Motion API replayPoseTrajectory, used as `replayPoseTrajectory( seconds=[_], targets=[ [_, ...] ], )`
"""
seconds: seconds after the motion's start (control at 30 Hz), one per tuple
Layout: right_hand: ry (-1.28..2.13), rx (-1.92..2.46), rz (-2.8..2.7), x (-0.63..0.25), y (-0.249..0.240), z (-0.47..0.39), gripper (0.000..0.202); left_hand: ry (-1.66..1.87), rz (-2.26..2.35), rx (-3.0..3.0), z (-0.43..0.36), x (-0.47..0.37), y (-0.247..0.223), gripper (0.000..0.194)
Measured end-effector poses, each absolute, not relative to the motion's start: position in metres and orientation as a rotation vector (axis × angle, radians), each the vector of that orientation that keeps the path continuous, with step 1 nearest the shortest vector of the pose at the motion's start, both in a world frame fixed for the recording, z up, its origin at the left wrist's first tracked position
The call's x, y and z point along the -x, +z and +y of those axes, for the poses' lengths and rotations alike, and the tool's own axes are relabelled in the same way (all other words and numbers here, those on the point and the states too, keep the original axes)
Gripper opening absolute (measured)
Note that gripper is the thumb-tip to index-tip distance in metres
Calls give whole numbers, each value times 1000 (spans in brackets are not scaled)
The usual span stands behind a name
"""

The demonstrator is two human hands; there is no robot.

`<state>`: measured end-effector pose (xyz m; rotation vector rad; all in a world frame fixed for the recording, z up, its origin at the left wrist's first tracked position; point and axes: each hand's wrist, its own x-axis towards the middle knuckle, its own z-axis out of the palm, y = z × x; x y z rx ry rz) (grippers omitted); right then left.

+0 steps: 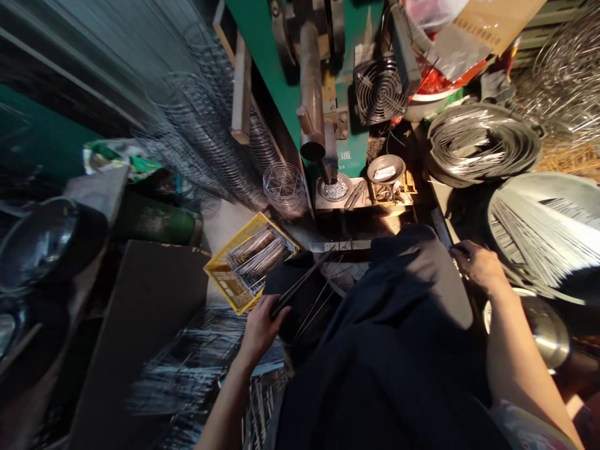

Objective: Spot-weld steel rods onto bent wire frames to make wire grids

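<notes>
My left hand [260, 328] is closed round a few thin metal rods [304, 281], which slant up and to the right over my left knee. A couple of loose thin wires [321, 303] rest across the dark cloth beside them. Just beyond this hand stands a yellow plastic basket [232, 290] holding bundled metal rods [262, 253]. My right hand [478, 265] is beside my right knee, its fingers curled at a dark edge. What those fingers grip, if anything, is hidden.
Ahead stands a green machine [300, 81] with a small fan [382, 90] and a dish of small metal pieces [335, 187]. Stacked wire racks [206, 144] lean at left. Tubs of flat strips [485, 144] and straight wires [534, 231] stand at right.
</notes>
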<state>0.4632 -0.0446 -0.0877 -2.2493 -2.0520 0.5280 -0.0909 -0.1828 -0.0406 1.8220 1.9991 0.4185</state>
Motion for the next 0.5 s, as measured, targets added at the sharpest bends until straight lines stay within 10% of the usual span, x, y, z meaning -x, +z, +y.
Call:
replayPoseTrajectory(
  seconds=[0.5],
  targets=[
    [522, 2156, -2035, -473, -106, -57, 30, 22, 1997, -2060, -170, 81, -28, 29]
  ],
)
